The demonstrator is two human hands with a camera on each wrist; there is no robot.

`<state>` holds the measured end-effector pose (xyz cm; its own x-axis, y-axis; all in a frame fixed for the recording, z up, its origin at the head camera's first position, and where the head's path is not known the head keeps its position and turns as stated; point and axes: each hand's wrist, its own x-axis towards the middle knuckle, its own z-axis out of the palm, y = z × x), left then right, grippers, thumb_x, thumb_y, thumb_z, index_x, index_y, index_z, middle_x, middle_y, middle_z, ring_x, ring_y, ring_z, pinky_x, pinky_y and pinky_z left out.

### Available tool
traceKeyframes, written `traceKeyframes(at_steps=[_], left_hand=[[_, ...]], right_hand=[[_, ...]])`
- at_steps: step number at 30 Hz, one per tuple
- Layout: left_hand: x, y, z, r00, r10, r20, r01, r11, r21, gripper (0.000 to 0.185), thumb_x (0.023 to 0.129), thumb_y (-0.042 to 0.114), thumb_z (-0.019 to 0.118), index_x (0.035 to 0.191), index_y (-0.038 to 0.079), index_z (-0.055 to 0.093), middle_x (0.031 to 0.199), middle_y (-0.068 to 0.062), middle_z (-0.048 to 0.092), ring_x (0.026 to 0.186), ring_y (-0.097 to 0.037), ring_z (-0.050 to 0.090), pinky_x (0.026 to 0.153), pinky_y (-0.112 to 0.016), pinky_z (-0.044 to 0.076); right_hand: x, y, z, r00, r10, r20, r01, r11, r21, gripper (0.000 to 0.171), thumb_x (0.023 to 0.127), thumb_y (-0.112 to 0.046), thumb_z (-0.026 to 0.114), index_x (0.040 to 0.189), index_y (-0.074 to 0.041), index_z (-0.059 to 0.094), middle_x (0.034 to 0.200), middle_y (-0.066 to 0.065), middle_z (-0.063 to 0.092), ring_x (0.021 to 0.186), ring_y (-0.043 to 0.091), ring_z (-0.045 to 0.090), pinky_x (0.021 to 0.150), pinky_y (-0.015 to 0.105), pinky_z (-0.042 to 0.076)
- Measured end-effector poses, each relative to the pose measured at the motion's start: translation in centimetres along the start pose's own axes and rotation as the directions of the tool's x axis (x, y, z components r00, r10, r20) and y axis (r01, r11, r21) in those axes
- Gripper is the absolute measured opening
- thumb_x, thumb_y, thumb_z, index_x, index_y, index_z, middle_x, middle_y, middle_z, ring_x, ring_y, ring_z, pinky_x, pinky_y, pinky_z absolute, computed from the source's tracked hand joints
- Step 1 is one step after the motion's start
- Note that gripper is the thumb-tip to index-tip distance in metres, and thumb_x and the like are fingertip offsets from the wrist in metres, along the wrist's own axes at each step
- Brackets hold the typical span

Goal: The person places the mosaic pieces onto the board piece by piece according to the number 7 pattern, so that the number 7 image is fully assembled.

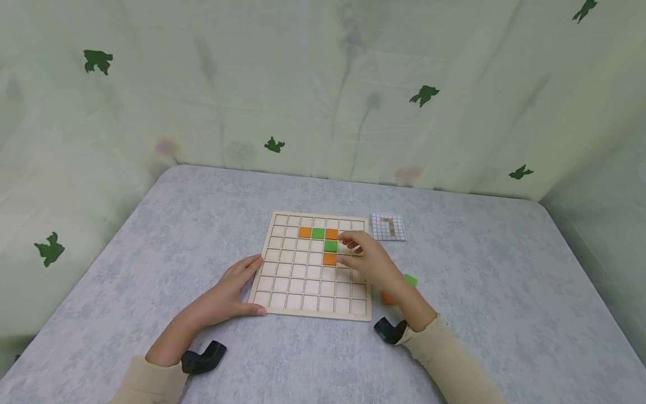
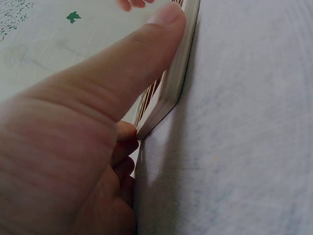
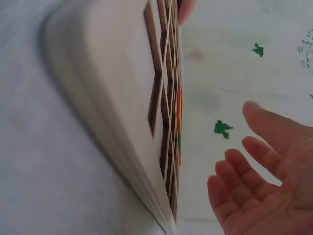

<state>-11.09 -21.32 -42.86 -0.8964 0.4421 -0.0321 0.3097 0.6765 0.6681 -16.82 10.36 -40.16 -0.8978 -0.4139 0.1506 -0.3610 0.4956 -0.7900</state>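
Head view: left hand (image 1: 227, 293) at the grid board (image 1: 296, 285), right hand (image 1: 372, 262) spread and bare above it

At the board's left edge, the left hand lies with fingers extended along the rim and the thumb at the near left corner, holding no tile. If that touch slackens or pushes unevenly, the board could slide or turn on the counter (image 1: 197, 224).

Toward the board's far side sit five tiles: orange (image 1: 305, 232), green (image 1: 318, 233) and orange (image 1: 331, 234) in a row, then green (image 1: 330, 246) and orange (image 1: 330, 258) running nearward from the row's right end. A brushing fingertip could knock one askew, since the right hand hovers right beside that column, thumb and fingers well parted with nothing between them.

Over the board's near right side, that hand and its forearm cover several cells, which makes checking a tile's seating harder. A black wrist device (image 1: 390, 330) sits just off the near right corner and could catch the rim.

Right of the board, a pattern card (image 1: 388, 226) lies near the far corner. Nearer, loose green (image 1: 411, 279) and orange (image 1: 387, 298) pieces are partly hidden by the forearm; how many, I cannot tell. A sleeve or wrist could sweep them away.
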Motion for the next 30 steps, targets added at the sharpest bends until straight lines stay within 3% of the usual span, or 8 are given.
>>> traceKeyframes(at_steps=[6,12,20,30], left_hand=[[-0.1,0.0,0.1,1.000,-0.003,-0.002,0.003,1.000,0.001,0.107,0.065,0.052,0.072,0.143,0.001,0.018,0.146,-0.015,0.013,0.131,-0.038,0.008,0.098,-0.057,0.016],[0.0,-0.1,0.1,1.000,0.000,0.002,0.000,1.000,0.007,0.107,0.065,0.053,0.071,0.143,0.001,0.018,0.146,-0.015,0.013,0.131,-0.038,0.008,0.098,-0.057,0.017],[0.1,-0.2,0.0,1.000,0.010,0.003,-0.010,1.000,0.005,0.108,0.065,0.052,0.072,0.143,0.000,0.017,0.146,-0.016,0.012,0.131,-0.038,0.007,0.098,-0.057,0.017],[0.1,-0.1,0.0,1.000,0.008,0.008,-0.008,1.000,0.002,0.108,0.066,0.051,0.073,0.143,0.000,0.017,0.146,-0.016,0.012,0.131,-0.038,0.008,0.098,-0.056,0.017]], right_hand=[[-2.4,0.0,-3.4,0.998,-0.036,-0.057,0.031,0.995,-0.091,0.045,0.080,-0.019,0.069,0.120,-0.007,0.053,0.115,0.011,0.055,0.100,0.020,0.049,0.083,0.037,0.043],[-5.7,1.7,-5.4,0.995,-0.056,-0.078,0.042,0.984,-0.173,0.047,0.079,-0.016,0.070,0.121,-0.005,0.052,0.113,0.009,0.054,0.099,0.020,0.049,0.082,0.038,0.043],[-8.9,4.1,-6.1,0.992,0.113,-0.049,-0.121,0.969,-0.214,0.049,0.076,-0.016,0.072,0.120,-0.006,0.052,0.116,0.008,0.053,0.102,0.024,0.051,0.085,0.041,0.042],[-9.9,5.6,-6.0,0.982,0.174,-0.079,-0.189,0.944,-0.271,0.028,0.078,-0.010,0.070,0.104,-0.004,0.060,0.103,0.008,0.054,0.093,0.021,0.053,0.078,0.037,0.046]])
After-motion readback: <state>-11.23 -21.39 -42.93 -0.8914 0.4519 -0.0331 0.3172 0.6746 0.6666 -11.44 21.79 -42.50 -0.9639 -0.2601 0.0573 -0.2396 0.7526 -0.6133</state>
